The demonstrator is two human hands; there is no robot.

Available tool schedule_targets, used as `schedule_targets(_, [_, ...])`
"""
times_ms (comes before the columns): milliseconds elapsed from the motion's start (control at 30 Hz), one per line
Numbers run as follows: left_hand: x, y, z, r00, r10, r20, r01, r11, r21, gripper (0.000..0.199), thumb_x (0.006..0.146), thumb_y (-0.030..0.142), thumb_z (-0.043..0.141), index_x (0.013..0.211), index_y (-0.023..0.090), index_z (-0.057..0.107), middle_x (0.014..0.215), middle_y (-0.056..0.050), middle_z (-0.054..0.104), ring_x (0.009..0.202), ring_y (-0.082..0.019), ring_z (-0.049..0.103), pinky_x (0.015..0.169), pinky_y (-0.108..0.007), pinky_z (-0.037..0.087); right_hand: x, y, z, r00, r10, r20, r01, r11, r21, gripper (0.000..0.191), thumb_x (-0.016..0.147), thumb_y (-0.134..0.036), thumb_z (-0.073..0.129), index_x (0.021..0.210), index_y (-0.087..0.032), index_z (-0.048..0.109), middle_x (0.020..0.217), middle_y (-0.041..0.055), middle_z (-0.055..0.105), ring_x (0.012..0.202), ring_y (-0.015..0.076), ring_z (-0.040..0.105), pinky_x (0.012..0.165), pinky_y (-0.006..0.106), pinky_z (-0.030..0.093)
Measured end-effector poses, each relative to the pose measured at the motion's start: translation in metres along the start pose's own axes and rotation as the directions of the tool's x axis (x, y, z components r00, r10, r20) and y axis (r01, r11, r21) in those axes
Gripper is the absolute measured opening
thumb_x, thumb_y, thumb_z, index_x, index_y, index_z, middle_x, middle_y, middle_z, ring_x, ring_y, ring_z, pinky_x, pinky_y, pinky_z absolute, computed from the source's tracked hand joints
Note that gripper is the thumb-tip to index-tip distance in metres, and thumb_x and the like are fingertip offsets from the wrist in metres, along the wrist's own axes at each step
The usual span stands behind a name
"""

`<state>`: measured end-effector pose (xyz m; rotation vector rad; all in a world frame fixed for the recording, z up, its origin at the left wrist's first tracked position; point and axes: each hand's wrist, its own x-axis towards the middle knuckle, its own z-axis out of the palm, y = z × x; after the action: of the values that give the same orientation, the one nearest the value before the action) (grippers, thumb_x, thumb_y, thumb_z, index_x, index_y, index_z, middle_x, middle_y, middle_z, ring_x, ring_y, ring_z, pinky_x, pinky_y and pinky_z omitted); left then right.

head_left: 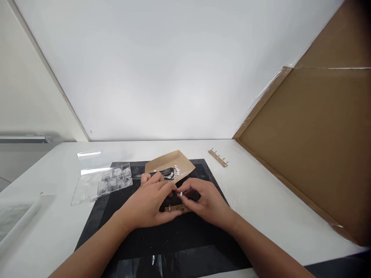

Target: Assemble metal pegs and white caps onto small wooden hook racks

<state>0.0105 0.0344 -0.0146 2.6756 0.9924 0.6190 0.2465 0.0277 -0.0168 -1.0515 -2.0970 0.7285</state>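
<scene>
A small brown strip with little metal pieces [174, 208] lies on the black mat [156, 241], partly hidden by both hands. My left hand [152, 200] has its thumb along the strip's near edge, and its fingers curve over the far side. Just right of it, my right hand [203, 197] pinches a tiny white piece [181, 194] between thumb and index finger, above the strip. The left fingertips come close to the right ones; whether they touch is unclear. Behind the hands sits an open brown paper tray [185, 164] with small white pieces and a dark tool [162, 172].
A clear compartment box [116, 183] with its lid open stands at the left, holding small bags. Another brown strip with metal pieces [218, 158] lies at the back right of the white table [252, 200]. Brown cardboard [319, 146] rises along the right side.
</scene>
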Motion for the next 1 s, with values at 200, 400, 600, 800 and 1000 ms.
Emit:
schedule_targets(200, [-0.0004,-0.0003,0.0059,0.956,0.064,-0.285,-0.064,0.998,0.011,0.012,0.1,0.025,0.061,0.112,0.022,0.059,0.109,-0.006,0.069,0.103,-0.024,0.061,0.088,-0.041,0.031,0.0001,0.003,-0.0006,0.999,-0.043,-0.018,0.044,0.998,0.049,0.011,0.101,-0.024,0.063,0.108,-0.024,0.072,0.105,0.0045,0.075,0.091,0.0176,0.071,0.073,0.026,0.058])
schedule_targets(400, [0.0009,-0.0033,0.0071,0.917,0.164,-0.362,-0.174,0.985,0.007,0.026,0.099,0.012,0.061,0.123,0.022,0.062,0.108,-0.006,0.066,0.101,-0.021,0.063,0.089,-0.039,0.035,0.0027,0.0025,-0.0031,0.986,-0.167,0.022,0.167,0.986,0.026,0.014,0.106,-0.02,0.058,0.112,-0.025,0.07,0.105,0.0049,0.071,0.097,0.0182,0.067,0.082,0.029,0.055])
schedule_targets(600, [0.002,-0.0058,0.0097,0.92,0.219,-0.324,-0.248,0.967,-0.051,0.035,0.098,0.007,0.062,0.13,0.022,0.063,0.109,-0.008,0.065,0.101,-0.02,0.061,0.089,-0.035,0.047,0.002,0.0001,-0.0038,0.97,-0.223,0.094,0.223,0.975,0.004,0.018,0.107,-0.016,0.05,0.108,-0.02,0.067,0.105,0.0075,0.063,0.097,0.0192,0.061,0.087,0.033,0.054])
schedule_targets(800, [0.0028,-0.0091,0.0095,0.91,0.238,-0.34,-0.278,0.958,-0.074,0.025,0.096,0.009,0.068,0.118,0.02,0.067,0.101,-0.007,0.066,0.092,-0.019,0.061,0.084,-0.034,0.049,0.0008,0.0032,-0.0046,0.95,-0.277,0.142,0.292,0.952,-0.092,0.02,0.11,-0.02,0.046,0.103,-0.019,0.065,0.099,0.0072,0.062,0.091,0.0202,0.056,0.081,0.034,0.049])
schedule_targets(1000, [0.0059,-0.0077,0.005,0.888,0.243,-0.389,-0.315,0.94,-0.132,0.024,0.095,0.009,0.072,0.117,0.02,0.07,0.099,-0.006,0.071,0.092,-0.018,0.064,0.086,-0.034,0.051,0.0008,0.0068,-0.0067,0.95,-0.278,0.142,0.287,0.957,-0.049,0.023,0.11,-0.019,0.045,0.093,-0.02,0.061,0.092,0.0028,0.065,0.087,0.0171,0.058,0.083,0.031,0.045])
